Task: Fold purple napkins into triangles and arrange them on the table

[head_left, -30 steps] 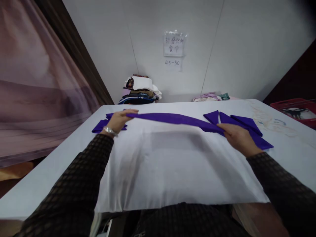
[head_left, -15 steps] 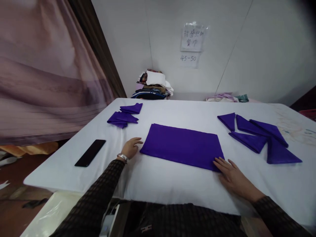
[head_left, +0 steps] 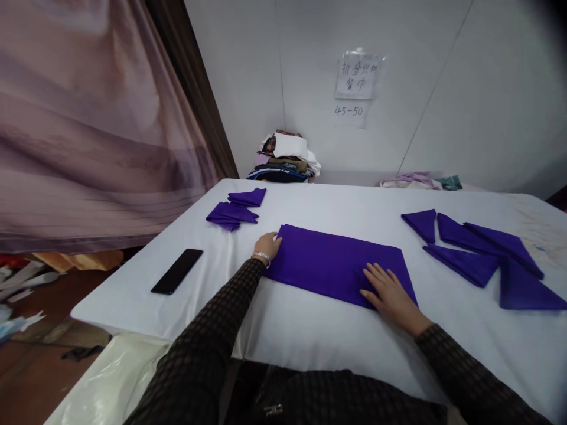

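A purple cloth napkin (head_left: 328, 260), folded into a long rectangle, lies flat on the white-covered table in front of me. My left hand (head_left: 267, 247), wearing a bracelet, is at the napkin's left edge near the far corner. A small gap shows between its thumb and finger at the cloth. On the right part of the napkin rests my right hand (head_left: 387, 292), palm down with its fingers stretched out and slightly spread. The napkin's near right corner is partly hidden by that hand.
Several purple cloths folded into triangles (head_left: 469, 262) lie at the right. Smaller folded purple pieces (head_left: 230, 212) sit at the far left. A black phone (head_left: 177, 271) lies near the table's left edge. Stacked clothes (head_left: 286, 156) stand behind the table, and a pink curtain (head_left: 97, 118) hangs at left.
My left hand has moved away from me and right, up to the napkin's left edge. My right hand has slid left and inward over the cloth. The view has shifted left.
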A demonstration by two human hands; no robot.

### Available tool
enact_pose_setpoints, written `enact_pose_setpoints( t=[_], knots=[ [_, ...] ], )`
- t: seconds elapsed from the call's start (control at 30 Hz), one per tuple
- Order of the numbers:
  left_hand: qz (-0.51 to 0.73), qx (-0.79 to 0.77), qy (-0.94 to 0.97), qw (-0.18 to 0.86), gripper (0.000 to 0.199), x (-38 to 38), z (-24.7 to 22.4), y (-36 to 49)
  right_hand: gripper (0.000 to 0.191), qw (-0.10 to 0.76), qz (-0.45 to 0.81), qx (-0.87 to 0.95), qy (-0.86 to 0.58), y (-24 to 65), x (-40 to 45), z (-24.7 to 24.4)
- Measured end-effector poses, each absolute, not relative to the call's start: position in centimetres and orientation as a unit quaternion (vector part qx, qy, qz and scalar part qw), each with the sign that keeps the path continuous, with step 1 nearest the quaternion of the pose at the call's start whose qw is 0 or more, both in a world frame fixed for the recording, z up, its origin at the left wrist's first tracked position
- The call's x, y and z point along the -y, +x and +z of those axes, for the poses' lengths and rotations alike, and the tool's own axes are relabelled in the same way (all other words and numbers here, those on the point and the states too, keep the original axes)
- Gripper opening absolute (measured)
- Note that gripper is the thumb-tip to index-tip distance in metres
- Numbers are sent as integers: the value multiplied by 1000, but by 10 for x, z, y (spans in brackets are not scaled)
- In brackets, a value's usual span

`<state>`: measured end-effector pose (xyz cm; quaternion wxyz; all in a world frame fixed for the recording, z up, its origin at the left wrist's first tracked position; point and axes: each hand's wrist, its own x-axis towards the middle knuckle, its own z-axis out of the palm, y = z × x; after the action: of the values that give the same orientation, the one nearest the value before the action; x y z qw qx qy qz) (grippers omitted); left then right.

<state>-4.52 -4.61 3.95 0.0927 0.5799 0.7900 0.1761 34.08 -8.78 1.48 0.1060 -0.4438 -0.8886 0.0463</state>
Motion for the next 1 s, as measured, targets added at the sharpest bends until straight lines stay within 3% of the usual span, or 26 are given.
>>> enact_pose_setpoints(
  t=[0.3, 0.43, 0.67, 1.0],
  knots=[
    [185, -844, 491, 116, 32, -20, 24, -50, 57, 131, -9, 853, -505, 391, 63, -13],
    [214, -841, 486, 107, 21, -15, 18, -53, 56, 152, 8, 854, -498, 402, 61, -21],
    [267, -793, 537, 109, 22, -2, 20, -60, 55, 169, 27, 854, -492, 410, 57, -36],
    [196, -827, 508, 142, 19, -39, 19, -61, 57, 161, 64, 846, -504, 411, 60, -32]
  ],
)
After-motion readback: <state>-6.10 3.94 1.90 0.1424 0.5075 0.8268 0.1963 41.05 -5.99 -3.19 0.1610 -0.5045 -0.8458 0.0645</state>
